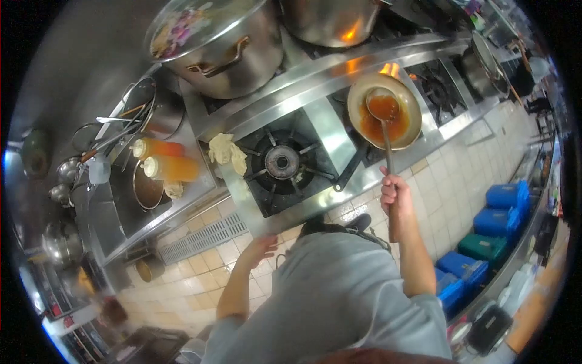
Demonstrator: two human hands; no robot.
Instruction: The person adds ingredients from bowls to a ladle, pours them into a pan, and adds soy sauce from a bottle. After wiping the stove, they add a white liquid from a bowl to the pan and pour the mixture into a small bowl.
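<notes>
My right hand (395,194) is wrapped around the long handle of a ladle (389,151). The ladle's bowl rests in reddish-brown sauce (371,124) inside a frying pan (412,106) on a burner, with flames at the pan's far edge. The pan's dark handle (353,168) points toward my body, and no hand is on it. My left hand (259,251) hangs at my side near the stove's front edge, fingers loosely extended and holding nothing. Between the two hands, farther forward, lies an unlit gas burner (282,161).
Large steel pots (242,67) stand at the back. On the left, two squeeze bottles (176,168) of orange liquid are near a crumpled cloth (227,153) and a container of utensils (167,112). Blue bins (498,223) line the right side of the tiled floor. A floor drain (203,238) is at left.
</notes>
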